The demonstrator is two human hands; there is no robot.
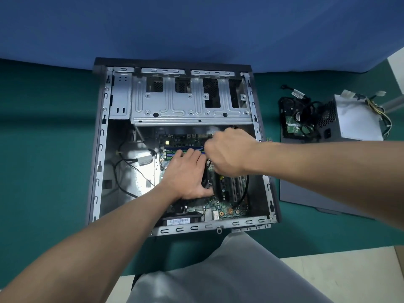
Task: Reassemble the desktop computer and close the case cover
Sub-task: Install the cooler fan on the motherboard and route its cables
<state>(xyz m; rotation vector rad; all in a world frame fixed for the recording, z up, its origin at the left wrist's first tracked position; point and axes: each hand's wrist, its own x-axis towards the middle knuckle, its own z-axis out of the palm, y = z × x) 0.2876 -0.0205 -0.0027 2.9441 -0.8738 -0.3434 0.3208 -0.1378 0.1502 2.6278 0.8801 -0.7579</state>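
Computer case (102, 136) lies open before me, motherboard (220, 209) facing up. My left hand (185, 171) rests flat on the cooler (206, 182), fingers straight and together, pointing at the memory slots (172, 153). My right hand (227, 152) hangs just beyond those fingertips, curled; whether it holds anything, I cannot tell.

A bench (43, 149) covered in green is carrying the open computer case (190, 101), which is lying on its side near the middle. To the right, apart from it, a dark grey case cover (317, 193) is lying flat. A hard drive (294, 125) and a silver power supply (358, 121) are sitting at its far end, with cables (310, 106) tangling between them.
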